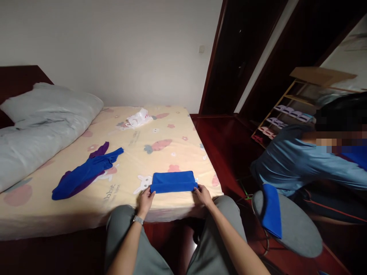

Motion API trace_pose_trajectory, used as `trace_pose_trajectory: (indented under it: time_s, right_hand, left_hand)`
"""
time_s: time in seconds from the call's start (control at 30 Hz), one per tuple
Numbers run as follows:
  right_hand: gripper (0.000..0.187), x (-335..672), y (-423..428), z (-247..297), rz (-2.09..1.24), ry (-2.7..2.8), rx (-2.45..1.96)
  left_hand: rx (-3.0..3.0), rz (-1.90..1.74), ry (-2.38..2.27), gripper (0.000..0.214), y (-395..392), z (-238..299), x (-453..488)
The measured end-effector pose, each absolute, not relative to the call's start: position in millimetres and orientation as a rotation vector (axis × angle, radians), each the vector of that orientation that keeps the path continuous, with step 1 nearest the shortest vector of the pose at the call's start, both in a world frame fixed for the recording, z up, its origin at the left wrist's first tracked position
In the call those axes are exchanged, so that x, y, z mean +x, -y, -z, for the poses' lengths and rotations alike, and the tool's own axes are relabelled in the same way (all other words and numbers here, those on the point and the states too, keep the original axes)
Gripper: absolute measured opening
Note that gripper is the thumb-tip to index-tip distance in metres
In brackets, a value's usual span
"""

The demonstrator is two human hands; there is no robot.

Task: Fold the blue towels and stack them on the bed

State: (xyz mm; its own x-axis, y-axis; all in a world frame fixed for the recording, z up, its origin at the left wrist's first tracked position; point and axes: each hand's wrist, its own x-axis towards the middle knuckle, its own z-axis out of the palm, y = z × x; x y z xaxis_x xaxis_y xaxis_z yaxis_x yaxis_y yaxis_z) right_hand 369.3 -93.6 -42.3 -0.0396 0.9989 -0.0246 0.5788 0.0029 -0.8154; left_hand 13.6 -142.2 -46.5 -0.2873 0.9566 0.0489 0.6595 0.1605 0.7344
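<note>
A folded blue cloth (pixel 173 181) lies flat on the bed as a neat rectangle near its front edge, with a fold running along its length. At its near left corner my left hand (pixel 146 200) is closed, fingers pinching the edge. My right hand (pixel 204 195) pinches the near right corner in the same way. Farther left on the bed, a loose crumpled blue cloth (pixel 88 170) lies over a purple cloth (pixel 82 186), apart from both hands.
Beneath is a bed with a printed yellow sheet (pixel 183 145). A grey quilt (pixel 48 126) is heaped left; a white plastic bag (pixel 139 118) lies toward the wall. At right, a round stool (pixel 301 229) bears a folded blue cloth (pixel 272 212), beside a person (pixel 289 160) and a shoe rack (pixel 299 100).
</note>
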Motion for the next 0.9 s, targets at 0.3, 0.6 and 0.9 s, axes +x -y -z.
trace_pose_trajectory:
  time_s: [0.3, 0.6, 0.9]
  right_hand:
    - [0.046, 371, 93, 40, -0.821, 1.742, -1.722]
    - [0.039, 375, 94, 29, -0.786, 1.723, -1.831]
    - [0.042, 374, 99, 23, -0.854, 1.644, -1.904]
  left_hand:
    - [1.366, -1.054, -1.994, 0.03, 134, 52, 9]
    - [1.272, -1.032, -1.968, 0.027, 140, 40, 9]
    - [0.951, -1.117, -1.705, 0.04, 139, 46, 19]
